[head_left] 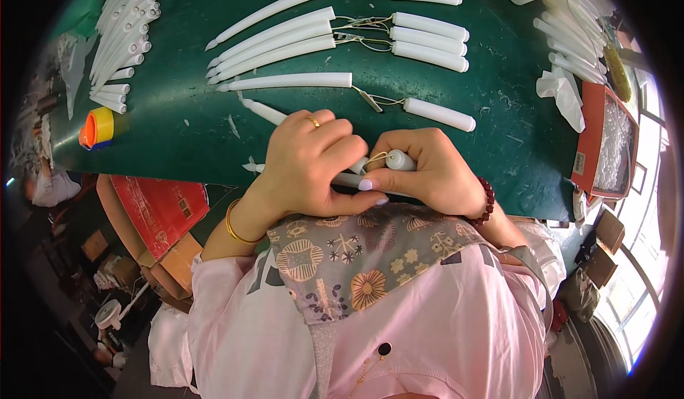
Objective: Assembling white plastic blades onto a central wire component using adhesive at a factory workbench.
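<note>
At the table's near edge, my left hand (308, 158) is closed around a white tapered candle tube (262, 111), whose thin tip sticks out past the knuckles. My right hand (431, 171) is closed on a short white cylinder (402, 160), its round end showing by the thumb. Thin pale wires (376, 158) run between the two hands. A second white tip (254, 167) pokes out beside my left wrist; what it joins is hidden by the hand. Just beyond lies a white candle tube (292, 81) wired to a small circuit board (372, 102) and a white cylinder (439, 114).
Several more wired tube-and-cylinder sets (278, 43) lie across the green table (192, 114). White tubes are piled at the far left (128, 28) and right (570, 39). Tape rolls (98, 128) sit at the left edge, a red box (590, 139) at the right.
</note>
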The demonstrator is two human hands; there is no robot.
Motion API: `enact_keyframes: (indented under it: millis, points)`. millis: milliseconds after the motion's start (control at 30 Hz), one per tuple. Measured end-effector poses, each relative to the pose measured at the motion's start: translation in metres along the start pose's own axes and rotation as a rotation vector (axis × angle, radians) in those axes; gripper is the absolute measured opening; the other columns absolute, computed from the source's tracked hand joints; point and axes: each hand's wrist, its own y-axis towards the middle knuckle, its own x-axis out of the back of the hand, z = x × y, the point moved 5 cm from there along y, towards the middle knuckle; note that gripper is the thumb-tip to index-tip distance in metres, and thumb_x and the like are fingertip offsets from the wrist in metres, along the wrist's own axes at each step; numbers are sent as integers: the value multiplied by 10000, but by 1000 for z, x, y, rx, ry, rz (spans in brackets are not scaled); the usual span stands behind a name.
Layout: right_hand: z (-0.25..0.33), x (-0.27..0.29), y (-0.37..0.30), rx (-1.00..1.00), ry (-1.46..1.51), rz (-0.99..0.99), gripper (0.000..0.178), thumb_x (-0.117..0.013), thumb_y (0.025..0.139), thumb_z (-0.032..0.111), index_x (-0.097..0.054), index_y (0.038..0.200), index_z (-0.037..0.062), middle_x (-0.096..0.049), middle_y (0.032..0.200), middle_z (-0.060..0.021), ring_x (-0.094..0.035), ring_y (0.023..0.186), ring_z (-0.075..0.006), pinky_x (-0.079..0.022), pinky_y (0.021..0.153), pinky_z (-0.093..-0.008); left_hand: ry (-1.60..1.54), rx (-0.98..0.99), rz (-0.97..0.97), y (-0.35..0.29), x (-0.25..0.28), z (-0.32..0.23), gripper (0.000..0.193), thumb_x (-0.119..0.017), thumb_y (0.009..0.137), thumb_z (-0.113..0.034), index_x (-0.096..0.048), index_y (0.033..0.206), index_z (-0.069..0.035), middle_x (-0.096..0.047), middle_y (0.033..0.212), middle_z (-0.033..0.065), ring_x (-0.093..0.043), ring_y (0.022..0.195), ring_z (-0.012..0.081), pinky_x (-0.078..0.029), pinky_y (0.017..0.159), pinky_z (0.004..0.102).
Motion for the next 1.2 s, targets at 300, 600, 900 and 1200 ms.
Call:
enact_keyframes:
  millis: [300, 600, 900, 1200]
  points:
    - [5, 3, -6, 260, -160, 135, 512, -750, 934, 83, -514, 1369, -44, -692, 1131, -118, -642, 999, -168, -535, 899, -333, 21, 70, -297, -9, 9, 13, 313, -762, 721, -326, -543, 680, -106, -458, 617, 30, -434, 517, 240, -327, 497, 356]
    - [19, 5, -17, 621, -420, -221, 403, -687, 858, -123, -633, 1244, -21, -712, 1234, -170, -708, 1071, -319, -566, 932, -376, -50, 194, -97, 0, 11, 9, 327, -758, 817, -237, -661, 1056, -35, -608, 918, 114, -610, 777, 318, -499, 651, 409]
    - [11, 6, -15, 521, -292, -169, 404, -666, 889, -123, -651, 1276, -9, -709, 1268, -140, -699, 1125, -254, -542, 989, -357, -63, 175, -98, -10, 4, 13, 359, -789, 866, -131, -672, 1186, -19, -653, 994, 115, -668, 849, 307, -533, 699, 382]
    - [18, 7, -21, 467, -475, -218, 444, -686, 860, -122, -695, 1277, 27, -716, 1227, -124, -718, 1024, -269, -571, 913, -357, -31, 179, -144, -15, 6, 11, 339, -818, 857, -165, -700, 1156, -58, -638, 835, 69, -628, 670, 253, -493, 568, 366]
